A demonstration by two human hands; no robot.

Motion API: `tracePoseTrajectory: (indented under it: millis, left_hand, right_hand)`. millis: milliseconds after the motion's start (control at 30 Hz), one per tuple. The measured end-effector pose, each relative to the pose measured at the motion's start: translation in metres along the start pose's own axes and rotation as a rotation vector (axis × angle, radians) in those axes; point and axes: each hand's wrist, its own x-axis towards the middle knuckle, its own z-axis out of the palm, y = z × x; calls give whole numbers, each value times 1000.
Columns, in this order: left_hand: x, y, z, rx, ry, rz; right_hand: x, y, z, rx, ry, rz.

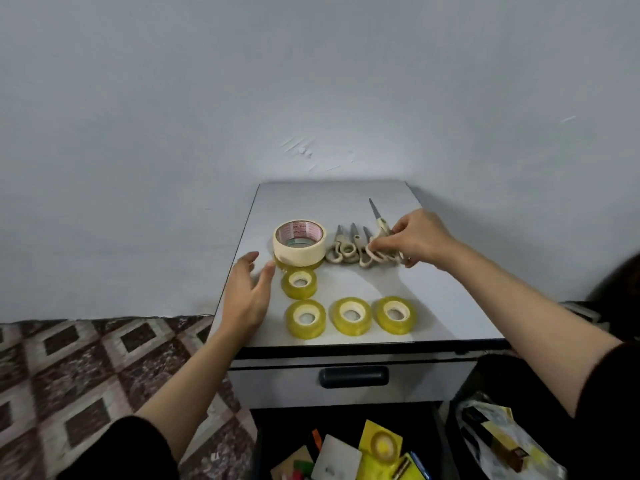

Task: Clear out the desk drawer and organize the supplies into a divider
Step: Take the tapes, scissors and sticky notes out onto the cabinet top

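Place: a room in a home, by my reckoning. Evidence: brown-and-cream patterned floor tiles (86, 368); plain pale wall (311, 81) (scuffed above the unit); low grey drawer cabinet (329, 202) against it before me, tape rolls (305, 318) and scissors (349, 249) on top.

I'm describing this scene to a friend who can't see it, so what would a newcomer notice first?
Most striking are the yellow tape rolls laid out on the grey cabinet top, with a big cream masking tape roll stacked behind them. Beside it lies a row of scissors, whose handles the right hand pinches, while the left hand is open by the tape. Below, the open drawer is cluttered.
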Motion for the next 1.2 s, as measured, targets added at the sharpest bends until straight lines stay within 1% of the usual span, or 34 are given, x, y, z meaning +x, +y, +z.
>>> tracePoseTrajectory:
  millis: [100,233,433,733,867,1067,1200]
  left_hand:
    - [2,-5,0,17,-21,12]
    - [3,-7,1,-31,1,7]
    - [4,-6,2,-67,5,0]
    - [6,-7,2,-65,7,-10]
    - [6,-5,0,-86,1,-51]
    - [-3,2,-4,-53,-27,-65]
    - [-22,5,-9,-51,-14,-53]
  right_hand:
    - [23,-19,16,-159,0,-9]
    - [39,-34,31,-294,-5,-2]
    - [49,-34,44,-410,-25,35]
    - [56,-32,51,-501,-50,46]
    - [48,-31,48,-446,-11,63]
    - [15,-31,37,-305,222,3]
    - [-33,-20,29,-181,238,-81]
